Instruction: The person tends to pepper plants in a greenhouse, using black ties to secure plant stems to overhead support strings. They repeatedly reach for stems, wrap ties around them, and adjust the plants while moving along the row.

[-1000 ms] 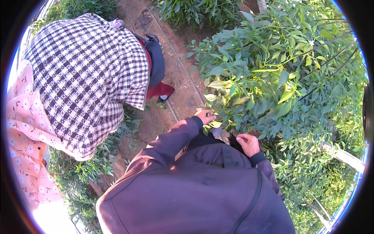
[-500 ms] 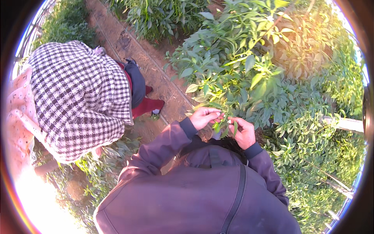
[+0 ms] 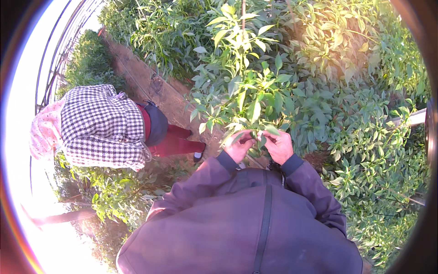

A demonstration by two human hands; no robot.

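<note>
Close in front of my dark jacket (image 3: pixel 219 223), both hands are at the near end of a leafy green plant (image 3: pixel 253 107) that looks like a pepper plant. My left hand (image 3: pixel 239 146) has its fingers bent and pinched at a leafy shoot (image 3: pixel 256 141). Just across from it, my right hand (image 3: pixel 279 147) is closed with thumb and fingers on the same shoot. The two hands are only a small gap apart. Leaves partly hide the fingertips, so the exact spot they grip cannot be made out.
To the left a person (image 3: pixel 102 125) in a checked top and red trousers bends over another row. A brown dirt path (image 3: pixel 155 91) runs between the rows. Dense plants (image 3: pixel 365 150) fill the right side, where a pale post (image 3: pixel 413 118) sticks out.
My hands have come closer together, the right one moving left, still at the plant. The view has shifted, and the other person appears lower and smaller.
</note>
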